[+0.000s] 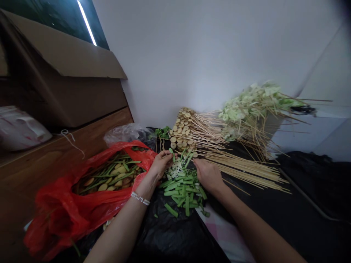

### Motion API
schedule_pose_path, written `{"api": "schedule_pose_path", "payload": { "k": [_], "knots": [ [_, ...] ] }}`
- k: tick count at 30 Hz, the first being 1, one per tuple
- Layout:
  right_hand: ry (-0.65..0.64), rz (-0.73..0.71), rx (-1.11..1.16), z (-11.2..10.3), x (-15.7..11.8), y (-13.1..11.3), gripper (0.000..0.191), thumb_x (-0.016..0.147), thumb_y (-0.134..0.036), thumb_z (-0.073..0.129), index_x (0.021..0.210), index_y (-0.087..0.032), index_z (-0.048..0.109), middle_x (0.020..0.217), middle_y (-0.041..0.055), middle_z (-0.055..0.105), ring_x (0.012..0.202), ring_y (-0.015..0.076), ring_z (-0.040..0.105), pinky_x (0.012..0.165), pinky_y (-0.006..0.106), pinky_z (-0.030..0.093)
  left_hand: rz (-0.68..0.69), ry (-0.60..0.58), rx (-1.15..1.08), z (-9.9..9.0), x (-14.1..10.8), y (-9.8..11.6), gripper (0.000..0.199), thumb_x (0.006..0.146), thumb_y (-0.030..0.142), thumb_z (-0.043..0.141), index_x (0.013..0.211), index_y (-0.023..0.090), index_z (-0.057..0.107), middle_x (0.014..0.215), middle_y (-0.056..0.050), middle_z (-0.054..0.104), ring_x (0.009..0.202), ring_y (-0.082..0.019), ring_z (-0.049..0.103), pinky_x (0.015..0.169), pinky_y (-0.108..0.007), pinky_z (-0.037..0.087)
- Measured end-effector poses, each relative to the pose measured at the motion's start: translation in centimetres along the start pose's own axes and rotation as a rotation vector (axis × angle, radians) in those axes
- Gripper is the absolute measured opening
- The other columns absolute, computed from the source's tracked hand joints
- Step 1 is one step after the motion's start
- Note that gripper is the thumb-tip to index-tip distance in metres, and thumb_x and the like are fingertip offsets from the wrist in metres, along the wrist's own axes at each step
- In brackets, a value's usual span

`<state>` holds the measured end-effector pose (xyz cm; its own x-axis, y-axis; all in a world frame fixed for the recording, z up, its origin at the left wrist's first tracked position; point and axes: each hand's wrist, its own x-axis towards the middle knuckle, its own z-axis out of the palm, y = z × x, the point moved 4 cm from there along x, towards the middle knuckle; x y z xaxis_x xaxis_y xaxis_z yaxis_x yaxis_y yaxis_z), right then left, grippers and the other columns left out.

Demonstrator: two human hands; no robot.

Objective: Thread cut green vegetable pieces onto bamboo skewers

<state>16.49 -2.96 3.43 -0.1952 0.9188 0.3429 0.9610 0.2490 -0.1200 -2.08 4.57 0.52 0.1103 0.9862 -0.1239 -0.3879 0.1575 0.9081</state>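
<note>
Over a sheet of black plastic (170,237), we work with both hands raised above a heap of green strips (187,206). Our left hand (161,164) grasps a green piece (172,155) between thumb and fingertips, probably by such a light pinch so that most of it stays exposed. Our right hand (207,174) is just beside the heap, its fingers curled inward; we cannot tell whether they grip anything. The heap lies between our forearms, most likely so either hand can reach it easily. Bare sticks (252,175) fan out to the right, near our right hand, which seems a handy spot for them. Farther off, potato slices (183,128) are packed on sticks whose handles point rightward, perhaps to keep them together and easy to grab. Leafy skewers (246,104) are piled behind, apart from the potatoes. On our left, a red bag (63,204) gapes open, maybe for easy reaching, showing slices and green stalks within.
</note>
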Motion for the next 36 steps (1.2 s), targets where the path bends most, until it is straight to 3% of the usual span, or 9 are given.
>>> {"api": "schedule_pose_path", "payload": {
  "k": [5, 16, 24, 36],
  "knots": [
    [-0.041, -0.029, -0.011, 0.07, -0.10, -0.38, 0.029, 0.095, -0.021, 0.032, 0.103, -0.021, 0.060, 0.097, 0.0054, 0.067, 0.083, 0.0151, 0.062, 0.063, 0.024, 0.035, 0.042, 0.048, -0.011, -0.12, 0.06, 0.31, 0.037, 0.062, 0.017, 0.080, 0.094, 0.014, 0.061, 0.088, -0.006, 0.073, 0.074, -0.013, 0.068, 0.072, -0.023, 0.052],
    [-0.063, -0.010, -0.054, 0.14, -0.09, -0.33, 0.029, 0.096, -0.023, 0.031, 0.101, -0.021, 0.059, 0.094, 0.0045, 0.067, 0.078, 0.0157, 0.062, 0.058, 0.025, 0.033, 0.021, -0.055, -0.028, 0.47, -0.27, 0.49, 0.037, 0.064, 0.019, 0.079, 0.098, 0.013, 0.067, 0.093, -0.009, 0.073, 0.076, -0.015, 0.068, 0.070, -0.024, 0.053],
    [-0.081, 0.003, -0.074, -0.04, -0.05, -0.18, 0.028, 0.096, -0.024, 0.032, 0.105, -0.023, 0.059, 0.093, 0.0050, 0.067, 0.078, 0.0154, 0.062, 0.059, 0.025, 0.034, 0.036, 0.018, -0.052, 0.21, 0.02, 0.57, 0.026, 0.064, 0.011, 0.079, 0.089, 0.011, 0.071, 0.085, -0.007, 0.073, 0.073, -0.012, 0.066, 0.074, -0.024, 0.051],
    [-0.053, 0.003, -0.066, -0.15, -0.08, -0.27, 0.029, 0.096, -0.024, 0.032, 0.102, -0.023, 0.060, 0.091, 0.0040, 0.066, 0.077, 0.0156, 0.062, 0.059, 0.025, 0.033, -0.017, 0.001, -0.080, -0.14, 0.26, 0.23, 0.020, 0.068, 0.012, 0.076, 0.088, 0.012, 0.071, 0.083, -0.006, 0.072, 0.074, -0.012, 0.065, 0.069, -0.022, 0.053]
  ]
}}
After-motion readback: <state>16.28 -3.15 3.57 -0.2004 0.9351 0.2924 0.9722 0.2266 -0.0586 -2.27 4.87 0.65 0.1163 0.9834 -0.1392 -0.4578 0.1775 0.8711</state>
